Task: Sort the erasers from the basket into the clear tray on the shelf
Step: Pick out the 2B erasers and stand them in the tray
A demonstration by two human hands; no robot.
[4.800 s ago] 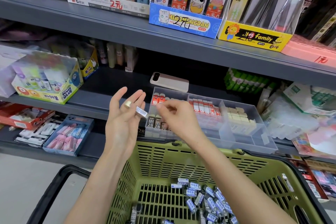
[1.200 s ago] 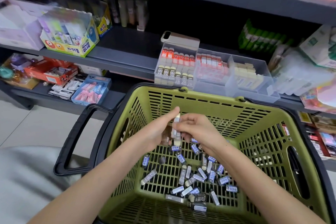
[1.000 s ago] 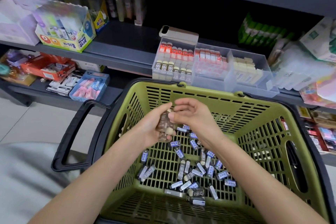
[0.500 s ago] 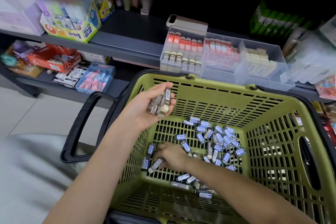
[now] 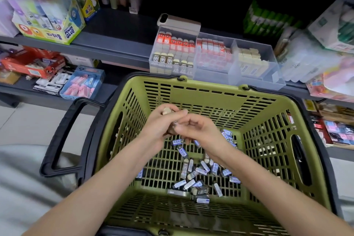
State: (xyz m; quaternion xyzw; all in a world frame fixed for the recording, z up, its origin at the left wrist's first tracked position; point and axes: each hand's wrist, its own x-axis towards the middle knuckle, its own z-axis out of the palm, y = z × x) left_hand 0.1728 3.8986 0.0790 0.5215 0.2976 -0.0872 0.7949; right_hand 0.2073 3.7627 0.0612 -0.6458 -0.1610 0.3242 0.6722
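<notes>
A green basket [image 5: 210, 97] stands below me with several loose erasers [image 5: 193, 174] scattered on its slotted floor, most in blue and white sleeves, a few in dark 2B sleeves. My left hand [image 5: 161, 126] is raised over the basket and holds a small bunch of dark-sleeved erasers [image 5: 167, 111]. My right hand [image 5: 195, 128] meets it, fingertips pinching at the same bunch. The clear tray [image 5: 254, 78] sits on the shelf behind the basket, its compartments holding rows of red, 2B and cream erasers.
A phone [image 5: 178, 21] lies behind the clear tray. A glue display box [image 5: 47, 19] stands on the shelf at the left, a blue box of pink erasers [image 5: 82, 84] on the lower shelf. The basket's black handle [image 5: 63, 136] sticks out left. Packaged goods crowd the right.
My right hand has come up from the basket floor to meet my left hand, which stays raised with its bunch of erasers. The view has tilted slightly.
</notes>
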